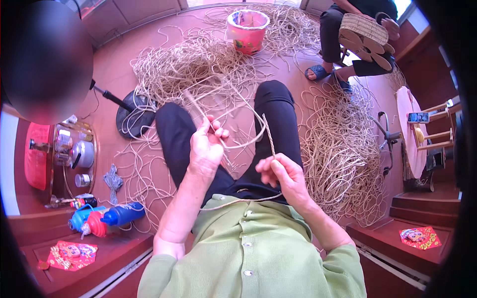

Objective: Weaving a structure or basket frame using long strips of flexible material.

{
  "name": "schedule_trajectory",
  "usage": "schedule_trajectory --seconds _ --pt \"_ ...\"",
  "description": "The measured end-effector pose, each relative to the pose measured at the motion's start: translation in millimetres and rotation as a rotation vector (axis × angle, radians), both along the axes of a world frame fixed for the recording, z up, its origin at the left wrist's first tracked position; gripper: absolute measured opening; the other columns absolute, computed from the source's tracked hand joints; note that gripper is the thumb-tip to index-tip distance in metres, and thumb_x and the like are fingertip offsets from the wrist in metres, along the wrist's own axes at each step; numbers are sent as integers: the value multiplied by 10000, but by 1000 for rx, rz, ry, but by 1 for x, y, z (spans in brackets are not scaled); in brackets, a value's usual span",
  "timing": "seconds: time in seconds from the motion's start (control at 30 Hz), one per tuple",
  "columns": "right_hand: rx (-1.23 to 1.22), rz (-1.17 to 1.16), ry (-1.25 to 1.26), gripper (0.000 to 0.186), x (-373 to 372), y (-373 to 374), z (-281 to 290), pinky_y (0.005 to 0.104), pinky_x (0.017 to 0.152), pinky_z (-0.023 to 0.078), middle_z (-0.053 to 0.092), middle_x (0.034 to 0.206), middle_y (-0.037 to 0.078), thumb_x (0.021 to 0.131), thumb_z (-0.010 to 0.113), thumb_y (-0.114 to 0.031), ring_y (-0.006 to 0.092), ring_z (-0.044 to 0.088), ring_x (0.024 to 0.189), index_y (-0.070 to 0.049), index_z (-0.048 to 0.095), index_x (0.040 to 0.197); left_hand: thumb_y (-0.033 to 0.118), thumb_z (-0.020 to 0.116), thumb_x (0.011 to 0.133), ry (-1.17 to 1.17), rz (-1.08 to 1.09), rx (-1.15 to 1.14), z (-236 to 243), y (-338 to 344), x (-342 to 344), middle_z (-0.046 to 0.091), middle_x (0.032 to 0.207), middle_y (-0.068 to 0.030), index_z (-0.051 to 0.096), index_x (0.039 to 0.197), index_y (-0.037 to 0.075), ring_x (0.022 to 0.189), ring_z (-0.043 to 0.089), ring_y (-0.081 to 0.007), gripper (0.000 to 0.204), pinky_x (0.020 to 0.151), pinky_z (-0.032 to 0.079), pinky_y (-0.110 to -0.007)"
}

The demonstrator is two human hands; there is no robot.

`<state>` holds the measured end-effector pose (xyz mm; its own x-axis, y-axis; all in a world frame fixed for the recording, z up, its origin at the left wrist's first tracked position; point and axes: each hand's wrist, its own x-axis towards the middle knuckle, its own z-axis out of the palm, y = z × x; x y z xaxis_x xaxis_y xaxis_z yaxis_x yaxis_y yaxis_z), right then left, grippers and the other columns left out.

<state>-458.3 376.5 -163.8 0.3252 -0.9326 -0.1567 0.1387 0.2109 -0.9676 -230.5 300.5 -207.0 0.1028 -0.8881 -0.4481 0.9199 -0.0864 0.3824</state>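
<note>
- Between the knees of a seated person in a green shirt and dark trousers, cord is being worked above the lap, with no bench underneath.
- By the right hand (284, 176), a twisted cord (269, 134) is pinched between thumb and fingers, its free end pointing up and away.
- By the left hand (207, 144), a pale strand (248, 143) appears to be pinched in a narrow grip; the fingertips are slightly blurred.
- For neat work, the twist is probably best held firmly near its end, with light, even tension and the looped slack spread clear of the fingers.
- The reddish floor (110, 146) is strewn with a large cord heap (174, 69) ahead and another pile (343, 154) to the right.
- Beyond the knees, a pink bucket (248, 39) is seen; at upper right, a woven basket (365, 30) is held by a co-worker.
</note>
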Motion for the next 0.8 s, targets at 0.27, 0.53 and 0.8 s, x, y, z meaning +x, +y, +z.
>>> schedule_trajectory --seconds 0.27,0.53,0.8 --pt "-278 -155 -67 239 37 -50 -21 370 1148 324 621 1335 121 1096 431 -178 203 525 1286 -43 586 975 157 469 1073 -3 37 -191 52 9 -19 617 1266 -158 499 1249 109 1237 589 -303 184 1087 454 -449" --pt "-111 -312 -271 270 62 -66 -26 195 655 387 469 773 -55 1107 442 -214 30 428 699 -79 525 889 128 492 1052 123 -28 -329 71 59 -48 475 1491 -165 379 1469 164 1391 462 -316 434 1158 385 -475" --pt "-265 -220 -70 225 45 -92 -13 215 564 356 475 757 -58 1082 494 -198 17 428 675 -53 605 950 81 552 996 -969 -97 -450 86 69 -20 661 1189 -166 626 1217 -15 1127 643 -251 252 1039 469 -386"
